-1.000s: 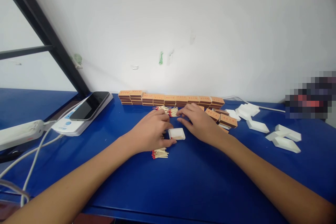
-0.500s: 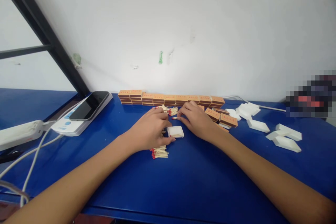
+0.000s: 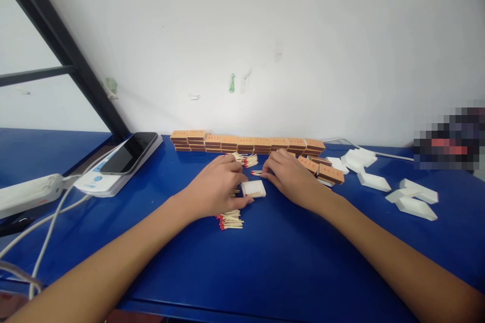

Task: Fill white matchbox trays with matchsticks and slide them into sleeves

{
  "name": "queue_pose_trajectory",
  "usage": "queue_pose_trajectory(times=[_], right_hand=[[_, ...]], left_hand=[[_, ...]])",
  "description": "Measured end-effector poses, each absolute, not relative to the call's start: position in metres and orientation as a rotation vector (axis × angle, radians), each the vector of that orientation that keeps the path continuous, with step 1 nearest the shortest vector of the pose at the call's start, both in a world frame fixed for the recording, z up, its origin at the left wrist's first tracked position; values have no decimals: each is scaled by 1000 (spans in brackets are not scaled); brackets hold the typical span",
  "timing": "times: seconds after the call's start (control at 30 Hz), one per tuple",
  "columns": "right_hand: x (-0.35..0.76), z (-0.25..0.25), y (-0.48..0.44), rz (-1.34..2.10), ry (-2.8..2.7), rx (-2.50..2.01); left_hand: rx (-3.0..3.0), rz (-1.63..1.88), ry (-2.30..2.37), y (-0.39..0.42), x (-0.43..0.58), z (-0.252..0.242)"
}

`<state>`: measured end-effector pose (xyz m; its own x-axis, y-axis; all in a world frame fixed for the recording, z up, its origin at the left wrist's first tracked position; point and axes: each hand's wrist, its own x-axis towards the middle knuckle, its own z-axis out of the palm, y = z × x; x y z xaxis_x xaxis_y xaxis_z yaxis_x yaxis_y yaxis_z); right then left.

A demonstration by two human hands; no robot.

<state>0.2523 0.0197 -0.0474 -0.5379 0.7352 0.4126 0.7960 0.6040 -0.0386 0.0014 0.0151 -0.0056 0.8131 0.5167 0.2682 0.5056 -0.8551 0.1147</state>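
Note:
My left hand (image 3: pixel 216 187) rests on the blue table (image 3: pixel 265 257), fingers curled over a heap of red-tipped matches, its thumb against the near left side of a small white matchbox tray (image 3: pixel 253 189). More matches (image 3: pixel 231 220) lie in a bundle just below that hand. My right hand (image 3: pixel 291 175) is closed in a pinch on a few matches (image 3: pixel 255 173) just above the tray. Another loose pile of matches (image 3: pixel 248 160) lies behind both hands.
A row of stacked orange matchboxes (image 3: pixel 246 143) lines the wall; a few more orange boxes (image 3: pixel 326 171) lie to the right. Empty white trays (image 3: pixel 411 201) are scattered at the right. At the left sit a phone (image 3: pixel 129 152) on a white device, a power strip (image 3: pixel 28 193) and cables.
My right hand has drawn back from the far pile towards the tray, now pinching a few matches. The left hand has hardly moved.

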Motion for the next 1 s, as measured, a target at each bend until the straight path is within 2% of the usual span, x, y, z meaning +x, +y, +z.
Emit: queue_pose_trajectory(times=[0.33, 0.73, 1.0], right_hand=[[260, -36, 6, -226, -2487, -1240], [256, -47, 12, -54, -2435, -1239], [254, -22, -3, -36, -2372, -1197]], left_hand=[[2956, 448, 850, 14, 1, -6], [2940, 443, 857, 13, 2, -5], [2968, 471, 852, 13, 2, -7]])
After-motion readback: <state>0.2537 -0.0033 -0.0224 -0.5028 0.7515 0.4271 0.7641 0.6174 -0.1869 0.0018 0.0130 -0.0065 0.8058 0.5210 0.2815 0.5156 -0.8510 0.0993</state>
